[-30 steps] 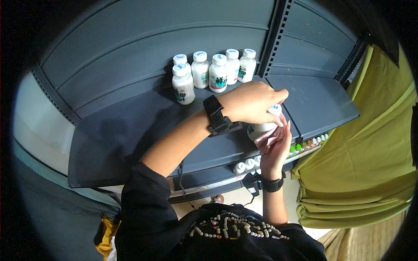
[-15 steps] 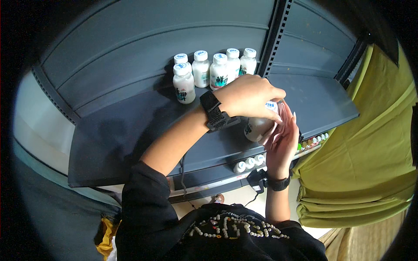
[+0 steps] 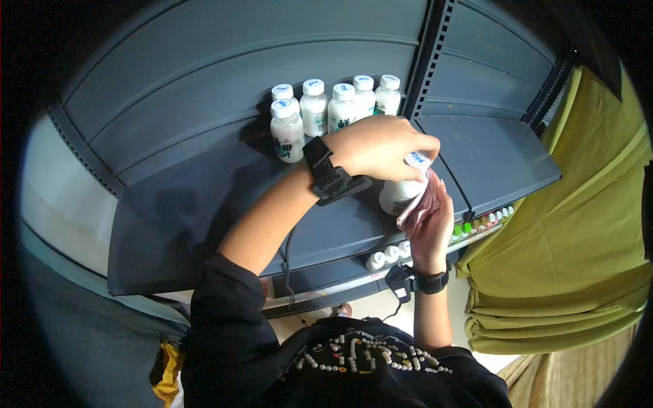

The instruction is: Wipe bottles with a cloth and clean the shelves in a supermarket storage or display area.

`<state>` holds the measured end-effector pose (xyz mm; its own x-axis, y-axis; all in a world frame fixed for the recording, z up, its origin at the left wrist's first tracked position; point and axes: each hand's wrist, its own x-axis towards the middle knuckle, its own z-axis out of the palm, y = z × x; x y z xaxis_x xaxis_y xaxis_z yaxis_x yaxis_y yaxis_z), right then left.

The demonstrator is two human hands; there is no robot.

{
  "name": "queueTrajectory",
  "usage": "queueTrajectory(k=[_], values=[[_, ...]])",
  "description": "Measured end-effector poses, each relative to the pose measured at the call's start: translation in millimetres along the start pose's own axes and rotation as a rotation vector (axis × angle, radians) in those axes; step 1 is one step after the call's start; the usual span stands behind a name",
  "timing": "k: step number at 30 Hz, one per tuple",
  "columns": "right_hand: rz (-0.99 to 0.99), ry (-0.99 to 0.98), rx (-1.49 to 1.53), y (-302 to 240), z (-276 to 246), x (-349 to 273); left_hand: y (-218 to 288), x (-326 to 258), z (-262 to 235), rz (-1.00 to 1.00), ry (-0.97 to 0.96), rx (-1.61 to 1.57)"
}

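Faces a dark grey metal shelf with a ribbed back panel and a slotted upright. Has six white bottles grouped near the back panel, left of the upright, with the lower parts of the right-hand three blocked by the left hand. Shows small white-capped bottles and green-capped bottles in a lower row, a black cable hanging by the left forearm, and a green curtain at the far right.

Grasps a white capped bottle around its cap and neck with the left hand, tilted, cap to the right, over the front part of the shelf. Holds a pink cloth against its right side with the right hand, fingers lightly curved. Leaves contact between base and shelf impossible to tell.

Compared with half a second ago, holds the bottle at more of a lean, with less of its print in sight. Has the right hand shifted slightly left, uncovering more green caps. Leaves the six bottles unmoved.
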<state>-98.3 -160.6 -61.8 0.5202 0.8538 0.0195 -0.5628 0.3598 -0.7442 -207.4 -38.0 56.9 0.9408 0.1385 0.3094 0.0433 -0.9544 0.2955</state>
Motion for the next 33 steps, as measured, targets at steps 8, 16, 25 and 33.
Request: queueTrajectory(k=[8, 16, 25, 33], values=[[-0.26, -0.076, -0.02, -16.0, 22.3, -9.6, 0.3, 2.3, 6.1, -0.038, 0.07, 0.11], [-0.274, -0.089, 0.024, -16.1, 22.9, 3.7, -1.8, 3.8, 11.7, -0.016, 0.097, 0.106], [-0.071, -0.016, 0.012, -6.0, 7.6, 9.5, -1.8, 1.3, 7.9, 0.006, 0.047, 0.101], [-0.066, -0.054, -0.046, 6.8, -12.6, 13.0, -8.9, 1.8, 10.5, -0.015, 0.05, 0.063]])
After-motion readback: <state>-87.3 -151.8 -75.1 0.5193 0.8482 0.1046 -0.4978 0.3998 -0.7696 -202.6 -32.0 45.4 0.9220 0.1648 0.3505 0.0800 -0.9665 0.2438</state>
